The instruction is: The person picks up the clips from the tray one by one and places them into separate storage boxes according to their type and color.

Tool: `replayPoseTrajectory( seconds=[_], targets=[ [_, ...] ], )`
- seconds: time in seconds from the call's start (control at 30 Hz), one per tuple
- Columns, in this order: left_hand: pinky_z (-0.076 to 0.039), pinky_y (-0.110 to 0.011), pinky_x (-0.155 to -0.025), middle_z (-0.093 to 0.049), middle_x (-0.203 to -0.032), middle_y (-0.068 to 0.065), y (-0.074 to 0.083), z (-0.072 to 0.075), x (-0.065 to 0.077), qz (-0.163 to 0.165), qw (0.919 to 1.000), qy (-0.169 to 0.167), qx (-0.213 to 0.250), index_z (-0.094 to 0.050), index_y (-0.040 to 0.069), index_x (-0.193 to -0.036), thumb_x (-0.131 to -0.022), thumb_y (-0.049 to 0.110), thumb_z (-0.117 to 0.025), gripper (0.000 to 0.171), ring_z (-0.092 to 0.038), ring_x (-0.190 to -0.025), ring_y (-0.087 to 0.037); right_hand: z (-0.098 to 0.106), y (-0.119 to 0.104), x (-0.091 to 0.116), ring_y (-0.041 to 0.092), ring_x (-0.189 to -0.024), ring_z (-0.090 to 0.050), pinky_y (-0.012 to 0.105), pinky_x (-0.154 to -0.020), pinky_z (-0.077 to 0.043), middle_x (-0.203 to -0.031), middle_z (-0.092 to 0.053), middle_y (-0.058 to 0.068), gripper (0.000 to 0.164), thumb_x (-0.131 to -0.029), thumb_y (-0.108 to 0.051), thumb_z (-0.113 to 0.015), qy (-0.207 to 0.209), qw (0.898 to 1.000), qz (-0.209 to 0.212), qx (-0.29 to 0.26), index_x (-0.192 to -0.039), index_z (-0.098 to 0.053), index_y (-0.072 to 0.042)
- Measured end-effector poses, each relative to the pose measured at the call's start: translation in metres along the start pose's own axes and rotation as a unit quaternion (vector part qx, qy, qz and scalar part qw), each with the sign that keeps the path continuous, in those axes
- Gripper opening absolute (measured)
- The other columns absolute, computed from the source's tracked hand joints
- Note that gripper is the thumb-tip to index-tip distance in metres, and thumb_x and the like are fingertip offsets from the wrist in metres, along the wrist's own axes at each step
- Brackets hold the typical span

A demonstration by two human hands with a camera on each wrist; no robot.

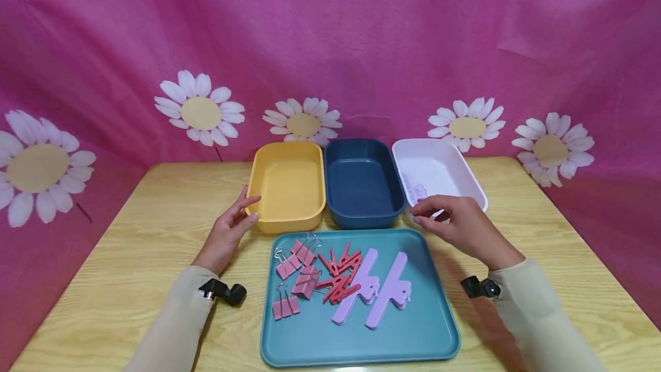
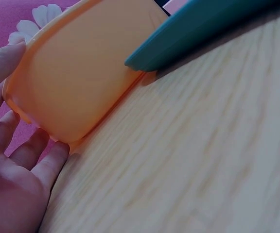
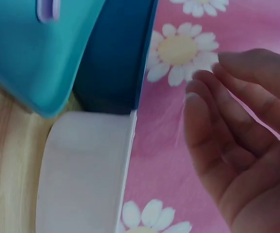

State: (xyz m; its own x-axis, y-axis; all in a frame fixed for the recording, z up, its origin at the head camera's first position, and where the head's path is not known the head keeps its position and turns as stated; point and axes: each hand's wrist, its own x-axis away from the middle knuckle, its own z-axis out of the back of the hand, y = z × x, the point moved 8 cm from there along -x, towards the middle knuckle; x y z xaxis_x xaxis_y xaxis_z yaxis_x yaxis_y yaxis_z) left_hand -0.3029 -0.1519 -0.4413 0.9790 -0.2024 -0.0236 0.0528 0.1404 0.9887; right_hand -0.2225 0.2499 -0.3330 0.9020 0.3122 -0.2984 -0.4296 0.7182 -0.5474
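Observation:
My left hand (image 1: 227, 234) rests its fingers against the near left side of the yellow bin (image 1: 286, 226); in the left wrist view the fingertips touch the bin's outer wall. Above the near edge of the white bin (image 1: 472, 185) is my right hand (image 1: 472, 228), its fingers loosely bent with nothing between them. A purple clip (image 1: 417, 190) lies in the white bin, partly hidden by that hand. On the teal tray (image 1: 413, 343) lie two light purple bag clips (image 1: 389, 291), several red clothespins (image 1: 341, 289) and several pink binder clips (image 1: 306, 282).
A dark blue bin (image 1: 364, 220) stands between the yellow and white bins, all in a row behind the tray. Beneath everything is a wooden table (image 1: 129, 268). A magenta curtain with daisies (image 1: 361, 45) hangs behind the bins.

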Motion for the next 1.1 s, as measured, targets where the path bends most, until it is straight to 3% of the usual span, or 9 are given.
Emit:
replayPoseTrajectory(
  seconds=[0.2,0.43,0.77,1.1],
  targets=[
    [-0.017,-0.041,-0.118,-0.011,-0.159,0.018,0.001,0.001,0.001,-0.003,1.0000,0.004,-0.007,-0.048,0.019,-0.142,-0.097,0.029,-0.058,0.047,-0.010,-0.146,-0.012,-0.020,-0.009,0.006,0.008,-0.081,-0.063,0.028,-0.070,-0.056,-0.095,-0.070,-0.007,0.024,-0.082,-0.018,-0.078,-0.088,0.996,0.008,-0.023,-0.105,-0.073,-0.018],
    [-0.014,-0.040,-0.119,-0.012,-0.159,0.017,0.002,-0.005,-0.002,-0.009,0.9999,-0.007,0.009,-0.047,0.016,-0.143,-0.098,0.023,-0.057,0.046,-0.008,-0.146,-0.010,-0.041,-0.021,0.021,0.009,-0.083,-0.062,0.028,-0.072,-0.057,-0.101,-0.070,0.002,0.026,-0.084,-0.013,-0.075,-0.199,0.978,0.021,-0.053,-0.109,-0.071,-0.015],
    [-0.015,-0.042,-0.118,-0.011,-0.159,0.017,-0.004,0.002,0.001,0.008,0.9999,0.004,-0.007,-0.048,0.020,-0.142,-0.097,0.027,-0.059,0.046,-0.008,-0.147,-0.012,-0.066,-0.025,0.030,0.008,-0.076,-0.060,0.022,-0.069,-0.054,-0.093,-0.067,-0.005,0.020,-0.084,-0.021,-0.076,-0.291,0.956,-0.002,-0.043,-0.102,-0.069,-0.018],
    [-0.015,-0.042,-0.118,-0.010,-0.158,0.019,-0.003,-0.001,-0.002,0.008,0.9999,0.003,-0.009,-0.048,0.021,-0.142,-0.098,0.028,-0.058,0.046,-0.008,-0.147,-0.012,-0.079,-0.018,0.033,0.011,-0.078,-0.058,0.024,-0.070,-0.052,-0.088,-0.063,-0.011,0.024,-0.081,-0.023,-0.078,-0.336,0.941,-0.040,-0.021,-0.103,-0.067,-0.022]
  ],
)
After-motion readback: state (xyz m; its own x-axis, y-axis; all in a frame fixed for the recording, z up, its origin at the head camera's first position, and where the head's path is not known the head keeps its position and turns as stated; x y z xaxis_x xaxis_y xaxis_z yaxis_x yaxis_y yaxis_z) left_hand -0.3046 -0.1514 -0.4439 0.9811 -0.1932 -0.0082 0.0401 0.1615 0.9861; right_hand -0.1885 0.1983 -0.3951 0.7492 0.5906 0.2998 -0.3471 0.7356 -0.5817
